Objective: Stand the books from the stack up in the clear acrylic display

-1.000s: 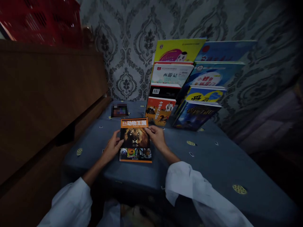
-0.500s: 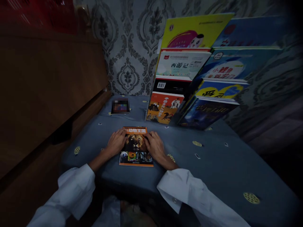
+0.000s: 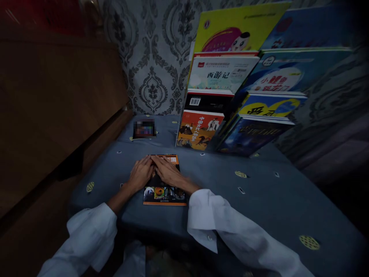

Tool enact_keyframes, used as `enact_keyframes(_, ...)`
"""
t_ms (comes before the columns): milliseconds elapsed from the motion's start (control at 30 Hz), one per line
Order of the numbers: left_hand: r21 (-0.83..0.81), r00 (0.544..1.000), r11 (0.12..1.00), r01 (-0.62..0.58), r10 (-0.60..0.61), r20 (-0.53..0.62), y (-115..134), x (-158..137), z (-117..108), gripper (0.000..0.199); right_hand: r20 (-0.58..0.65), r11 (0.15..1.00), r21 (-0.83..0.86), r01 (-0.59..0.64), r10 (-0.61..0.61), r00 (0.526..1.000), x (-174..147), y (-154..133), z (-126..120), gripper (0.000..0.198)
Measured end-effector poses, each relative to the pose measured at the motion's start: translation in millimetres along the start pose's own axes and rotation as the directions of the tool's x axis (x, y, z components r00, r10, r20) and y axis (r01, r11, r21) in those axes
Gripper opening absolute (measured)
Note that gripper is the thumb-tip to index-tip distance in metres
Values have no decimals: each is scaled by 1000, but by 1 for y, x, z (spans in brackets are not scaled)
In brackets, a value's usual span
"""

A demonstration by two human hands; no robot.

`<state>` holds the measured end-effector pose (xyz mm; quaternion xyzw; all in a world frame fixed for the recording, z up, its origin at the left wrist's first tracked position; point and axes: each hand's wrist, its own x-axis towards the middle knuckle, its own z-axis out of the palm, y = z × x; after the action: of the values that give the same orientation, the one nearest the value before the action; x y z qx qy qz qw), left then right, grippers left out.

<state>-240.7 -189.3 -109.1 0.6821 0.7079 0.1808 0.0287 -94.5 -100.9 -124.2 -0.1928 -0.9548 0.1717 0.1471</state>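
Note:
A closed book (image 3: 165, 201) with an orange-edged black cover and small animal pictures lies flat near the table's front edge. My left hand (image 3: 140, 173) rests on its left edge, fingers stretched out over the cover. Across the upper half of the cover lies my right hand (image 3: 167, 171), its fingers extended flat and the tips meeting my left fingertips near the upper left corner. Both hands hide most of the title and the large picture. Neither hand grips the book.
Several books stand in tiers on the right, among them an orange-red book (image 3: 200, 130) and a yellow one (image 3: 242, 27). A small pixelated item (image 3: 144, 129) lies at the back left. A wooden cabinet (image 3: 57, 104) borders the cloth-covered table (image 3: 213, 215) on the left.
My right hand has slid left from the book's right edge across its cover to my left hand. My left hand stays on the left edge. The view has shifted slightly.

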Motion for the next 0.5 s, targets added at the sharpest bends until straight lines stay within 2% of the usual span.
enact_keyframes(367,-13,1000,1000,-18,18,-3,-3,-1,5,40,-176,980,-65,-188,174,969,-31,20,-9,55)
enact_keyframes(500,19,1000,999,-29,29,-4,-3,0,4,40,-232,975,-16,-222,213,949,-43,35,-11,49)
